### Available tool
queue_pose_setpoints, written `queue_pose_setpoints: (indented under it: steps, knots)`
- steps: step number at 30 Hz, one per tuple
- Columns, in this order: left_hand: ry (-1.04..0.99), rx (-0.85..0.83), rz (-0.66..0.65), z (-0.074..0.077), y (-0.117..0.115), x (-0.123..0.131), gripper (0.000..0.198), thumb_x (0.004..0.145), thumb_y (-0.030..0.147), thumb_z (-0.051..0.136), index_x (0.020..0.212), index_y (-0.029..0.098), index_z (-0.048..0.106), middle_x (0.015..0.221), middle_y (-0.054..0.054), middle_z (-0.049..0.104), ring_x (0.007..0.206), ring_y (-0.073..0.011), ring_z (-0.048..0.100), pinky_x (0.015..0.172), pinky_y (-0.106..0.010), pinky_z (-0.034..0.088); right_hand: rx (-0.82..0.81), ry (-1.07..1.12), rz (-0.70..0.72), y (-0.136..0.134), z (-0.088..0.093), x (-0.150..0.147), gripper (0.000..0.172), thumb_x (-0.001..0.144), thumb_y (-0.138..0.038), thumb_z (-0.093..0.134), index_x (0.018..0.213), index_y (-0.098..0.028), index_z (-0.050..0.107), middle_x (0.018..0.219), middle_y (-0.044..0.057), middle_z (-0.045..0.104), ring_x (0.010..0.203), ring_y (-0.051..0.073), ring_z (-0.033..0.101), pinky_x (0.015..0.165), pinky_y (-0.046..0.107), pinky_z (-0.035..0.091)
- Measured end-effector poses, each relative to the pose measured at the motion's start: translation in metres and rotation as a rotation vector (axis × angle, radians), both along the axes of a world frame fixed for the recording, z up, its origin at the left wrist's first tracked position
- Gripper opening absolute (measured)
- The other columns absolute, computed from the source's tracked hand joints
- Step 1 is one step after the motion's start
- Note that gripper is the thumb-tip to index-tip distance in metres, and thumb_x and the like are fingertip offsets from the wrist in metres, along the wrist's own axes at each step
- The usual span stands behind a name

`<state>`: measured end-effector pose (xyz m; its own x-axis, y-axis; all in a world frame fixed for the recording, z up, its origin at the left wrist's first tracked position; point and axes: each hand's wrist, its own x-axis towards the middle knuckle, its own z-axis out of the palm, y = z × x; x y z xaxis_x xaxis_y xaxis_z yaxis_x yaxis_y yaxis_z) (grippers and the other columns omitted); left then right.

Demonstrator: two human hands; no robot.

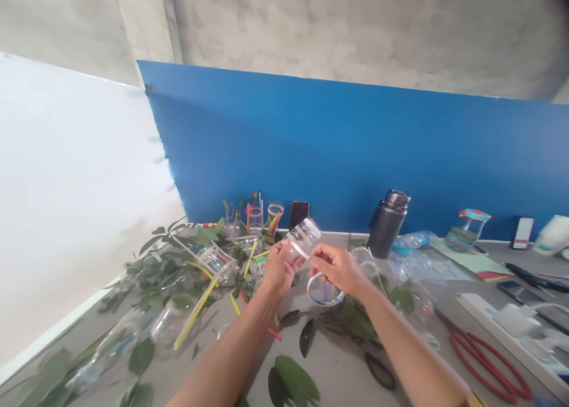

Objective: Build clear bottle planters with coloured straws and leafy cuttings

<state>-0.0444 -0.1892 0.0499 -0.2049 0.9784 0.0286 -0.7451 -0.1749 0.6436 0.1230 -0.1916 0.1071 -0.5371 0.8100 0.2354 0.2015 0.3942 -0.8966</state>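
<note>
My left hand [278,268] is closed around a clear plastic bottle piece [303,235], held tilted above the table. My right hand [335,266] pinches a white strip [299,250] that runs off that piece. Just below my right hand stands a cut clear cup [324,294] with a white rim and a purple straw inside. Both hands are close together over the middle of the grey table [338,365].
Green leafy branches [178,265], coloured straws [195,312] and clear bottles lie to the left. Cups with straws [262,217] and a phone [299,214] stand at the blue partition. A dark flask [386,223] stands right of centre. Red-handled scissors [484,359] and a power strip [502,330] lie at right.
</note>
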Motion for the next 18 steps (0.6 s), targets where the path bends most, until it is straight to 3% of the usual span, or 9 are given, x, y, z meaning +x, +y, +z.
queue_pose_setpoints:
  steps: [8,11,18]
  knots:
    - [0.016,0.022,0.056,-0.002,0.001,0.000,0.062,0.063,0.049,0.096,0.107,0.024,0.060,0.100,-0.001,0.072,0.089,-0.0193,0.072,0.084,-0.035,0.055,-0.075,0.003,-0.066,0.013,-0.012,-0.003,0.023,0.087,-0.041,0.066,0.081,-0.020,0.063,0.071,0.001,0.074,0.050,0.010,0.056,0.051,0.022,0.044]
    - [0.034,0.045,0.018,0.000,-0.001,0.002,0.053,0.073,0.047,0.090,0.112,0.022,0.065,0.106,-0.006,0.075,0.092,-0.0207,0.072,0.085,-0.034,0.056,-0.082,-0.014,-0.088,0.013,-0.013,-0.005,0.023,0.087,-0.041,0.066,0.080,-0.020,0.062,0.071,0.001,0.074,0.049,0.010,0.056,0.051,0.022,0.043]
    - [-0.014,-0.035,-0.025,-0.001,-0.001,0.000,0.024,0.086,0.035,0.077,0.099,0.016,0.068,0.099,-0.009,0.076,0.084,-0.0210,0.072,0.083,-0.037,0.060,-0.097,-0.077,-0.153,0.015,-0.014,-0.003,0.021,0.088,-0.040,0.066,0.081,-0.020,0.064,0.072,0.001,0.075,0.049,0.011,0.058,0.047,0.021,0.040]
